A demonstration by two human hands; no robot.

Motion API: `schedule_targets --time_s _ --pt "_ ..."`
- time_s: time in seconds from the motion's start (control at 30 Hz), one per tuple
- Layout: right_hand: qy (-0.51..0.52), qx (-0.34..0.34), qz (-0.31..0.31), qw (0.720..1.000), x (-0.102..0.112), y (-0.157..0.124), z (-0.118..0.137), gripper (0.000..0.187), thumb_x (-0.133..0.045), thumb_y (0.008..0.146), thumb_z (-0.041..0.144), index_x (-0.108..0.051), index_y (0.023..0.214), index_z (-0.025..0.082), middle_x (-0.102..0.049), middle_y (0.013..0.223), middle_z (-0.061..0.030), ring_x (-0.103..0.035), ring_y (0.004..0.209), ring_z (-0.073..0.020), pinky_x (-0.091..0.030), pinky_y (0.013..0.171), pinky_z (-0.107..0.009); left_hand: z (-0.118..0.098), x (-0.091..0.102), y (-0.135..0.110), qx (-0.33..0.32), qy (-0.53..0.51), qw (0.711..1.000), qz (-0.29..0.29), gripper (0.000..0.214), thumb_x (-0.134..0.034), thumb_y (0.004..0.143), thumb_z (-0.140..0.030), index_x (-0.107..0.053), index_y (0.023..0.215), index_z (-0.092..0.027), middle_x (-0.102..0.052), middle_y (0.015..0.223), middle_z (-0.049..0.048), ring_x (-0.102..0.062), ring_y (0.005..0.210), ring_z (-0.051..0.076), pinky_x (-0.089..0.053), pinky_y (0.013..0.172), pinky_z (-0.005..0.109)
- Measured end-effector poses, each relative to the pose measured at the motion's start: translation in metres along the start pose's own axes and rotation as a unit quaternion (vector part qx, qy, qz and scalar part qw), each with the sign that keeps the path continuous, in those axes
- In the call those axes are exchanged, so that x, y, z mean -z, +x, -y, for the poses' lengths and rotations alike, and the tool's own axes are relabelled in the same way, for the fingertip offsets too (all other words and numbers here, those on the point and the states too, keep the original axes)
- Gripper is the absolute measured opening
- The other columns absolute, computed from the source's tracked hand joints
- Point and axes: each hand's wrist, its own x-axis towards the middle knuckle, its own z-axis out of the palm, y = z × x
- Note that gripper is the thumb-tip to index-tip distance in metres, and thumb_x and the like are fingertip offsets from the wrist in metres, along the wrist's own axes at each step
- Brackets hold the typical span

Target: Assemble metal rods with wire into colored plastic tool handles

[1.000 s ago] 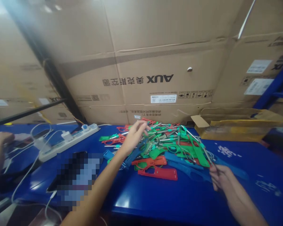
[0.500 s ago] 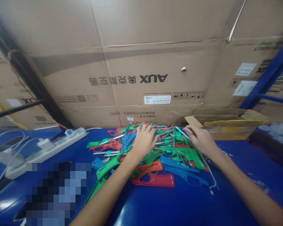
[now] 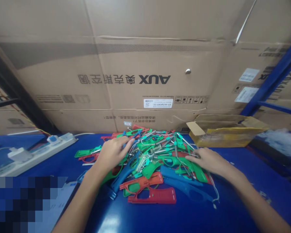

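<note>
A heap of green, red and blue plastic handle pieces with metal rods (image 3: 155, 155) lies on a blue table (image 3: 184, 216). My left hand (image 3: 113, 152) rests palm down on the left side of the heap, fingers stretched toward a blue piece. On the right side my right hand (image 3: 207, 160) lies flat, its fingers spread over green pieces and thin metal rods. Neither hand grips anything that I can see. A red handle piece (image 3: 155, 195) lies at the front of the heap.
A white power strip (image 3: 31, 153) with plugs and cables sits at the left. An open yellow-brown cardboard box (image 3: 225, 131) stands at the back right. Large cardboard cartons (image 3: 145, 64) form a wall behind. A blurred patch covers the lower left corner.
Both hands have slid toward me and lower over the heap, the left hand moving left and the right hand coming down from the back. The camera has tilted slightly left.
</note>
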Motion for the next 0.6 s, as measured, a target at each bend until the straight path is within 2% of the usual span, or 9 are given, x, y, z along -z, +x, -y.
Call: schedule_targets --time_s 0.13,0.23,0.33,0.4,0.43,0.5,0.57,0.6 --pt "0.015 0.02 0.013 1.0 -0.003 0.002 0.004 0.041 -0.05 0.097 0.045 -0.056 0.063 0.023 -0.065 0.064 -0.0031 -0.06 0.061 -0.0194 -0.031 0.056 -0.029 -0.003 0.001 0.0 0.034 0.001 0.999 0.033 0.05 -0.037 0.109 -0.045 -0.066 0.076 -0.021 -0.064 0.06 0.0024 -0.06 0.055 0.02 -0.025 0.056 0.03" --pt "0.023 0.01 -0.014 1.0 -0.003 0.005 0.0 0.038 -0.049 0.096 0.048 -0.059 0.069 0.023 -0.064 0.063 -0.0029 -0.059 0.061 -0.02 -0.032 0.056 -0.029 -0.009 0.003 0.0 0.021 -0.021 0.996 0.088 0.051 -0.042 0.106 -0.05 -0.065 0.071 -0.021 -0.061 0.057 0.0009 -0.058 0.054 0.019 -0.025 0.056 0.03" --pt "0.031 0.004 -0.064 0.997 -0.001 0.006 -0.003 0.032 -0.052 0.095 0.051 -0.066 0.097 0.022 -0.063 0.069 -0.0031 -0.059 0.065 -0.0225 -0.035 0.059 -0.03 -0.016 0.005 -0.002 0.006 -0.052 0.989 0.141 0.049 -0.048 0.104 -0.055 -0.067 0.072 -0.022 -0.064 0.059 -0.0004 -0.058 0.055 0.018 -0.028 0.055 0.03" --pt "0.049 0.027 -0.073 0.996 0.001 0.004 0.0 0.038 -0.052 0.096 0.052 -0.065 0.115 0.022 -0.062 0.072 -0.0021 -0.059 0.068 -0.0227 -0.038 0.062 -0.031 -0.017 0.003 -0.004 0.002 -0.072 0.983 0.172 0.047 -0.056 0.1 -0.057 -0.066 0.069 -0.023 -0.062 0.056 -0.0018 -0.056 0.051 0.017 -0.028 0.053 0.029" --pt "0.061 0.047 -0.062 0.995 0.002 0.002 0.002 0.039 -0.052 0.097 0.054 -0.066 0.116 0.022 -0.06 0.071 -0.0009 -0.058 0.067 -0.0217 -0.039 0.063 -0.03 -0.017 0.001 -0.004 0.0 -0.082 0.979 0.187 0.044 -0.062 0.096 -0.057 -0.065 0.067 -0.023 -0.062 0.055 -0.0028 -0.054 0.049 0.016 -0.028 0.051 0.029" --pt "0.087 0.092 -0.017 0.992 0.004 -0.002 0.009 0.039 -0.052 0.098 0.057 -0.071 0.103 0.024 -0.056 0.065 0.0015 -0.055 0.062 -0.0188 -0.039 0.061 -0.029 -0.015 -0.004 -0.004 -0.002 -0.101 0.973 0.207 0.036 -0.074 0.087 -0.054 -0.065 0.069 -0.024 -0.062 0.057 -0.0045 -0.055 0.049 0.015 -0.029 0.048 0.027" --pt "0.106 0.125 0.03 0.986 0.006 -0.006 0.014 0.039 -0.055 0.098 0.058 -0.074 0.091 0.025 -0.055 0.06 0.0028 -0.052 0.057 -0.0163 -0.037 0.057 -0.027 -0.011 -0.009 -0.004 -0.006 -0.114 0.971 0.208 0.03 -0.079 0.083 -0.049 -0.065 0.075 -0.024 -0.064 0.065 -0.0048 -0.058 0.054 0.015 -0.032 0.048 0.026" --pt "0.113 0.133 0.046 0.984 0.007 -0.007 0.015 0.037 -0.057 0.097 0.057 -0.074 0.09 0.025 -0.056 0.06 0.0033 -0.052 0.056 -0.0157 -0.037 0.056 -0.026 -0.01 -0.012 -0.003 -0.008 -0.117 0.972 0.201 0.028 -0.079 0.083 -0.047 -0.065 0.078 -0.024 -0.065 0.07 -0.0042 -0.059 0.058 0.015 -0.035 0.05 0.026"
